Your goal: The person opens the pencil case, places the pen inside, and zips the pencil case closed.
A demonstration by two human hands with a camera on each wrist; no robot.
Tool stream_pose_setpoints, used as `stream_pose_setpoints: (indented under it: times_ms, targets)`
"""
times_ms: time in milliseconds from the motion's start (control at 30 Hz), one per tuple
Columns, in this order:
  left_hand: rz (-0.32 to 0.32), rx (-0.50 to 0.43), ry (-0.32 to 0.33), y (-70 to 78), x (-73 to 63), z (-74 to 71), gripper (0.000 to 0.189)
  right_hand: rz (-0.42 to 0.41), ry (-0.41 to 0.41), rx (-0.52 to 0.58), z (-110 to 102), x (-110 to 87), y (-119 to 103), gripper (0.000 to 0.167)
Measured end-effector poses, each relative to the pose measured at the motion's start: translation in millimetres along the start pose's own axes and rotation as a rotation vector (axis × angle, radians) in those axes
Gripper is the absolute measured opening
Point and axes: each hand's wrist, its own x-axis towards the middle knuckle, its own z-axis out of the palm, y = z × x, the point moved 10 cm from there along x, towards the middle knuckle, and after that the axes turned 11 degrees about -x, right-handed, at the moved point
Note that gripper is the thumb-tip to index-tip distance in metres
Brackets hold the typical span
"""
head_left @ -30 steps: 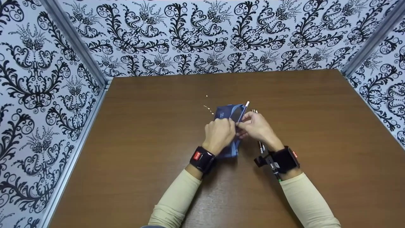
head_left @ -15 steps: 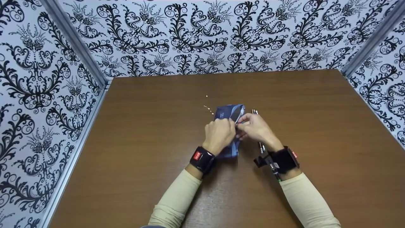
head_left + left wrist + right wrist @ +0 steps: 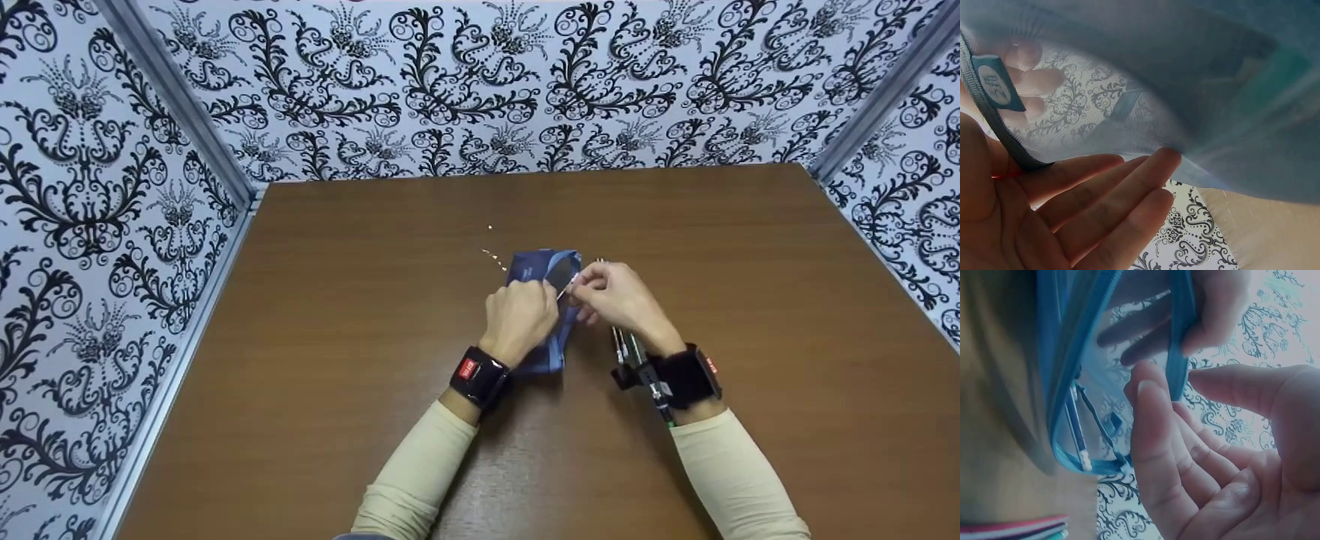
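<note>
Four fingers of your left hand lie against the fabric of the blue pouch, with the thumb at its zipped edge, so you grip that side and hold the mouth apart. Your right hand is at the opposite side of the mouth; in its wrist view, thumb and forefinger stand apart with nothing seen between them, and the other fingers bend loosely toward the palm. Whether a fingertip touches the rim, you can't tell from here.

Just past those fingertips, the zip is undone along the mouth. One pencil lies inside, its pale end near the corner of the opening. Through the cloth in the left wrist view a green patch shows, too blurred to name.

Outside the pouch, several more pencils lie on the table, partly under your right hand and wrist strap; their count is hidden. Judging by this, your filling is part done: at least one pencil in, several out, zip unclosed. Farther off, beyond the pouch's far left corner, small pale bits dot the wood.
</note>
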Motion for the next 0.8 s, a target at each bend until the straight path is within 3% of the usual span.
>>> stream_pose_setpoints:
  times_ms: [467,800]
  targets:
    - [0.002,0.000,0.010,-0.5,-0.4,-0.3,0.048,-0.007,0.114,-0.065,-35.2,-2.2,10.5,0.014]
    - [0.023,-0.013,0.028,1.9,-1.6,-3.4,0.046,0.054,0.074,-0.172,-34.6,2.0,29.8,0.017]
